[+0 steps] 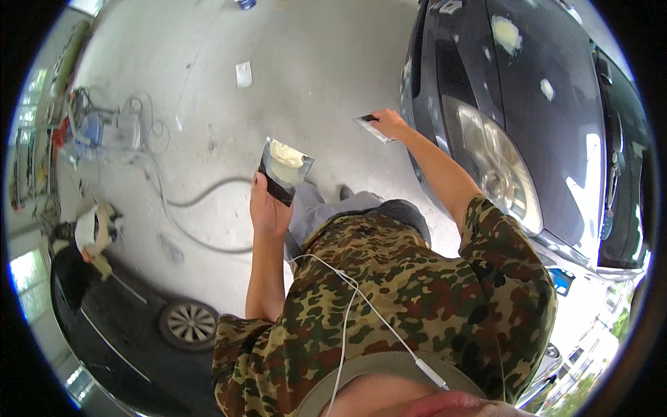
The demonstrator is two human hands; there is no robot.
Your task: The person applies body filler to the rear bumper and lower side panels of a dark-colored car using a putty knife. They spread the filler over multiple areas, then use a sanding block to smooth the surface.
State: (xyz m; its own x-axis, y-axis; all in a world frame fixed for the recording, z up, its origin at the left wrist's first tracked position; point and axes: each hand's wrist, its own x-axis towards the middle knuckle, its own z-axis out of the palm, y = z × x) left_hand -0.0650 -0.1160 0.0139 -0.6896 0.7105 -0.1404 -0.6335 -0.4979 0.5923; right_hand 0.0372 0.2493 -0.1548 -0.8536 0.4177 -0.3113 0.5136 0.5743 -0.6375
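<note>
My left hand is closed round the dark handle edge of a wide putty knife, held out in front of me. A lump of cream-coloured filler lies on its metal blade. Farther right, my right hand grips a second, smaller scraper with a dark grip and a pale metal edge, close to the car's front. The dark grey car stands on my right. Cream filler covers one spot on its hood, and a smaller pale patch lies nearer its headlight.
A black car stands at the lower left, a person beside it. Grey hoses run over the floor from a blue machine on the left. A white sheet lies on the floor ahead. White earphone cords hang across my chest.
</note>
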